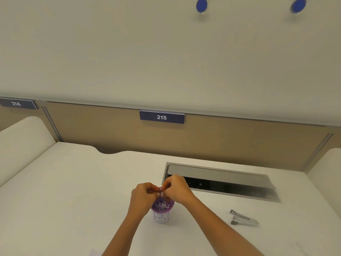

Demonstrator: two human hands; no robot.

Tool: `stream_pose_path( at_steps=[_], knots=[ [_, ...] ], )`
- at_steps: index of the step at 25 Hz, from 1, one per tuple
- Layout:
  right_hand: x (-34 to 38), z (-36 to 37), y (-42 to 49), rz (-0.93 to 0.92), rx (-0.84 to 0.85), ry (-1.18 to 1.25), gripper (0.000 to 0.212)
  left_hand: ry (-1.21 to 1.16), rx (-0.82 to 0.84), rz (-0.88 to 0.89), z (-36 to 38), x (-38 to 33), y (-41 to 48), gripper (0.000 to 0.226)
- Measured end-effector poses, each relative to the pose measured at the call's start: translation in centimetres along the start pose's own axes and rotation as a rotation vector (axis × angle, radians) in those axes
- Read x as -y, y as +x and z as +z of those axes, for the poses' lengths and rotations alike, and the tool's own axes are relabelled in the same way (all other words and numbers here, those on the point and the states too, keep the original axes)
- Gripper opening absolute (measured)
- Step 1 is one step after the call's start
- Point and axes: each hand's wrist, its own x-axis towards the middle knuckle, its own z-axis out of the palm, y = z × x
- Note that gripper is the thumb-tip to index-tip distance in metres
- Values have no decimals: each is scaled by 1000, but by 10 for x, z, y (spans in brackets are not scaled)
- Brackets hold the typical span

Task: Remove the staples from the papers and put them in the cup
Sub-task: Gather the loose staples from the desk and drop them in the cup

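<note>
Hands meeting above our purple cup [162, 209], left hand [143, 195] and right hand [176, 189] pinched shut fingertip to fingertip, contents too small to tell, staple remover [243, 218] lying apart on table [73, 191].

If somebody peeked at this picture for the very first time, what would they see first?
First, the two bare hands, left hand and right hand, pinching something tiny together right above the purple-rimmed cup in the middle of the white desk. Next, the blue sign reading 215 on the panel behind the desk, and the metal staple remover lying on the desk to the right of the cup.
</note>
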Motion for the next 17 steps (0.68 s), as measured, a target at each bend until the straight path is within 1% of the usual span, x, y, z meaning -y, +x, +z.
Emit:
stream_pose_path(
  at_steps=[5, 10, 12, 14, 17],
  knots=[
    [6, -8, -3, -49, 22, -27, 21, -25, -11, 12, -4, 1, 0, 13],
    [8, -22, -8, -44, 17, 146, 20, -261, 3, -89, -8, 3, 2, 17],
    [8, -21, -10, -66, 5, 108, 18, -304, 5, -115, -8, 3, 2, 17],
    [7, -14, -12, -82, -4, 13, 17, -332, 13, -125, -7, 4, 1, 17],
    [7, -2, -13, -89, -21, -138, 24, -304, 23, -119, -5, 6, -3, 14]
  ],
)
